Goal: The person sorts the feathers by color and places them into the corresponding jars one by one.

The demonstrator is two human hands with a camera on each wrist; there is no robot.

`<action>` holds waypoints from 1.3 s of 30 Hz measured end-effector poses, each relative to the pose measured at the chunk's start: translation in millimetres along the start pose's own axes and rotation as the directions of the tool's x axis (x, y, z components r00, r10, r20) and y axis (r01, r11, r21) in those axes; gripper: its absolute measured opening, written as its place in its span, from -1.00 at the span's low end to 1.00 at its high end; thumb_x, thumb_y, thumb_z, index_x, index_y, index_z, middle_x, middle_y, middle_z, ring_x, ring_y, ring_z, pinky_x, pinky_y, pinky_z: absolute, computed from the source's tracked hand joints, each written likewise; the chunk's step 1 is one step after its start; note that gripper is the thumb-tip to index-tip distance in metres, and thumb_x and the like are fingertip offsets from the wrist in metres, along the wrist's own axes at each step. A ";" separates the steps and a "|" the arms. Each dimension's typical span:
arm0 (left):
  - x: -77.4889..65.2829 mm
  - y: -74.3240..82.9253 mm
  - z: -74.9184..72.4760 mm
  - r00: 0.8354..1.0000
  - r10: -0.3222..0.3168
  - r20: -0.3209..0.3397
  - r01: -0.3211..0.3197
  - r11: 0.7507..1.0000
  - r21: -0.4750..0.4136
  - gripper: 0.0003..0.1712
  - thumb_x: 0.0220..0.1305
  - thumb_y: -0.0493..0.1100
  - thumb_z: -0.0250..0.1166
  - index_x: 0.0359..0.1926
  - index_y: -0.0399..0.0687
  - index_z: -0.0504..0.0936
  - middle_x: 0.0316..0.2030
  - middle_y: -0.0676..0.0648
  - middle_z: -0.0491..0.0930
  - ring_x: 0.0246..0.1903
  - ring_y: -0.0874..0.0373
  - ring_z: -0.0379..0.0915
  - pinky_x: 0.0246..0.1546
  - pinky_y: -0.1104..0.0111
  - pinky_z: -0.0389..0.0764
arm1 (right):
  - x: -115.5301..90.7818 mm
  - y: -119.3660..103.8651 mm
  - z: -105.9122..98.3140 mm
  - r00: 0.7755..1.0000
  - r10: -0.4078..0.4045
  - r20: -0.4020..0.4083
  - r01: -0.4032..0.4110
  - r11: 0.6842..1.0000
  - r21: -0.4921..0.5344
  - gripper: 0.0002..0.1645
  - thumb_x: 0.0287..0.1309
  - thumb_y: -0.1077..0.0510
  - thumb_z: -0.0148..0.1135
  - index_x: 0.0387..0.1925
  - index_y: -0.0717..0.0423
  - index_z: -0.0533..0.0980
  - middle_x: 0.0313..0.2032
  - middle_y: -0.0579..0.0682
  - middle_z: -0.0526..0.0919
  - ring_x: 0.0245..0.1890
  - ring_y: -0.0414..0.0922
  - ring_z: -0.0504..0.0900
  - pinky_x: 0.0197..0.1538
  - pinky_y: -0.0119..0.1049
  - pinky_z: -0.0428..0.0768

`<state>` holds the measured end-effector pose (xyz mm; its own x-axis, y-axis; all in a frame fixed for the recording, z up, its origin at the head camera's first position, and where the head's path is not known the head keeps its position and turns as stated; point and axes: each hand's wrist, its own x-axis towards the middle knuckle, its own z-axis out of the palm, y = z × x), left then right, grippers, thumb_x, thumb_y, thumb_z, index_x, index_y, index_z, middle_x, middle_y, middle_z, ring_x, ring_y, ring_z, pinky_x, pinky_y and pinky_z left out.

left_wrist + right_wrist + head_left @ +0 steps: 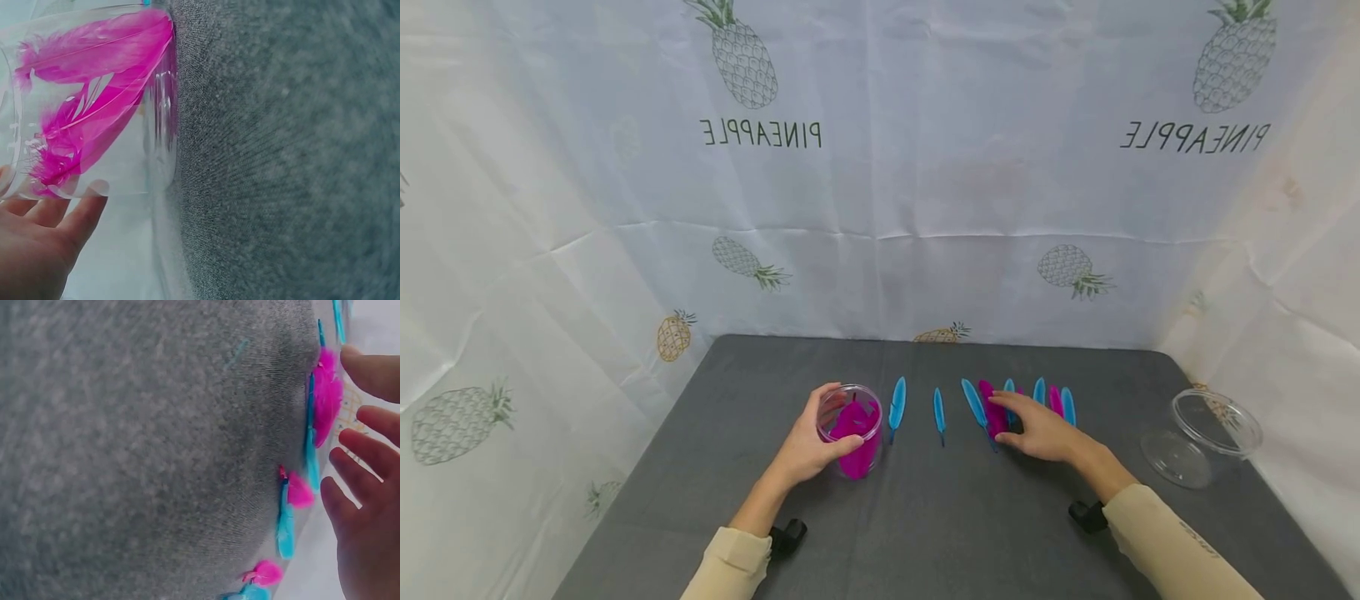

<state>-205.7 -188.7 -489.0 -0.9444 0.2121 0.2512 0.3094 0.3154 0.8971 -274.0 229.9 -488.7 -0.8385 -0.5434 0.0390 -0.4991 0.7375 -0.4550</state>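
Note:
A clear plastic jar (pixel 878 450) stands on the table with magenta feathers (pixel 854 421) inside it. My left hand (pixel 805 446) grips the jar from its left side, thumb in front; the left wrist view shows fingertips against the wall. Farther right, my right hand (pixel 1045 432) reaches over a magenta feather (pixel 991 407) that lies beside a blue feather (pixel 974 403). Its thumb and fingers are spread on either side of the magenta feather; in the right wrist view the fingers (pixel 375 453) look apart from it, with no firm grasp visible.
Two blue feathers, one (pixel 897 404) near the jar and another (pixel 939 412), lie between the hands. More blue feathers (pixel 1069 407) and a magenta feather (pixel 1056 401) lie behind the right hand. A second clear jar (pixel 1180 460) stands at the right edge of the grey table (pixel 970 533).

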 end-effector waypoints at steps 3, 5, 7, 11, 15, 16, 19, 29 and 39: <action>0.1 -0.1 0.0 1.000 -0.007 0.001 0.007 1.000 0.004 0.01 0.11 0.05 0.54 0.46 0.10 0.15 0.37 -0.10 0.35 0.38 -0.08 0.27 0.34 -0.06 0.39 | 1.3 2.2 1.7 1.000 -0.013 0.021 0.013 1.000 0.008 -0.17 0.28 -0.02 0.37 0.45 0.24 0.31 0.43 0.32 0.31 0.43 0.37 0.22 0.37 0.36 0.24; 0.1 -0.1 0.3 1.000 -0.010 0.001 0.010 1.000 0.005 0.01 0.11 0.06 0.54 0.46 0.11 0.15 0.37 -0.09 0.35 0.39 -0.08 0.27 0.34 -0.06 0.40 | 1.7 3.4 3.1 0.999 -0.018 0.036 0.017 1.000 0.013 -0.17 0.28 0.00 0.37 0.44 0.25 0.31 0.43 0.32 0.30 0.43 0.37 0.21 0.38 0.37 0.23; -0.4 0.1 0.2 1.000 -0.009 -0.001 0.009 1.000 0.000 0.02 0.10 0.05 0.55 0.46 0.09 0.16 0.37 -0.10 0.35 0.39 -0.09 0.27 0.34 -0.07 0.40 | 1.6 4.8 5.1 0.999 -0.019 0.050 0.019 1.000 0.007 -0.18 0.29 -0.01 0.37 0.44 0.25 0.31 0.44 0.32 0.29 0.44 0.37 0.21 0.38 0.36 0.23; -1.9 1.5 -0.2 1.000 -0.002 0.002 0.002 1.000 -0.017 0.02 0.10 0.02 0.54 0.47 0.05 0.15 0.37 -0.14 0.35 0.39 -0.14 0.26 0.33 -0.10 0.39 | 1.2 6.0 8.5 0.997 -0.025 0.068 0.025 1.000 -0.008 -0.21 0.31 -0.02 0.35 0.43 0.27 0.33 0.44 0.31 0.29 0.44 0.36 0.21 0.38 0.34 0.24; -2.1 1.6 -0.4 1.000 0.003 0.005 -0.003 1.000 -0.020 0.02 0.11 0.01 0.54 0.47 0.05 0.15 0.37 -0.15 0.34 0.39 -0.15 0.26 0.34 -0.10 0.38 | 1.4 5.3 9.6 0.998 -0.015 0.060 0.017 0.999 -0.034 -0.22 0.31 -0.04 0.36 0.40 0.29 0.37 0.43 0.29 0.32 0.44 0.34 0.23 0.38 0.32 0.26; -2.0 1.3 -0.4 1.000 0.005 0.005 -0.005 1.000 -0.019 0.02 0.11 0.02 0.54 0.47 0.05 0.15 0.37 -0.15 0.34 0.39 -0.15 0.26 0.34 -0.10 0.38 | 1.5 5.3 10.3 0.998 -0.013 0.056 0.016 0.999 -0.046 -0.23 0.31 -0.04 0.36 0.38 0.30 0.38 0.42 0.28 0.33 0.43 0.33 0.25 0.38 0.30 0.27; -2.1 1.2 0.2 1.000 0.011 0.001 -0.011 1.000 -0.015 0.02 0.11 0.03 0.54 0.47 0.04 0.15 0.37 -0.14 0.35 0.38 -0.14 0.27 0.33 -0.10 0.39 | 2.1 4.6 12.2 0.999 0.002 0.039 0.001 0.997 -0.072 -0.26 0.30 -0.05 0.36 0.35 0.31 0.43 0.40 0.25 0.38 0.43 0.30 0.28 0.39 0.27 0.30; -2.5 0.9 0.7 1.000 0.019 -0.005 -0.019 1.000 -0.002 0.03 0.11 0.05 0.53 0.48 0.03 0.14 0.37 -0.14 0.35 0.38 -0.13 0.28 0.33 -0.09 0.40 | 2.8 5.9 15.6 1.000 -0.023 -0.009 0.021 0.991 -0.131 -0.32 0.27 -0.07 0.38 0.25 0.31 0.51 0.33 0.22 0.47 0.37 0.27 0.38 0.34 0.24 0.37; -1.0 -1.8 -0.2 1.000 0.022 0.001 -0.022 1.000 -0.007 0.02 0.09 0.02 0.53 0.47 0.02 0.16 0.37 -0.17 0.35 0.38 -0.17 0.27 0.33 -0.12 0.38 | 0.1 7.8 9.2 0.999 -0.025 0.030 0.028 0.993 -0.115 -0.28 0.24 -0.05 0.39 0.30 0.28 0.49 0.39 0.25 0.40 0.40 0.31 0.32 0.36 0.30 0.32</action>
<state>-205.3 -189.7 -490.8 -0.9372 0.2201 0.2705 0.3293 0.3037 0.8940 -276.0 232.0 -500.5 -0.8188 -0.5736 0.0232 -0.5445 0.7632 -0.3481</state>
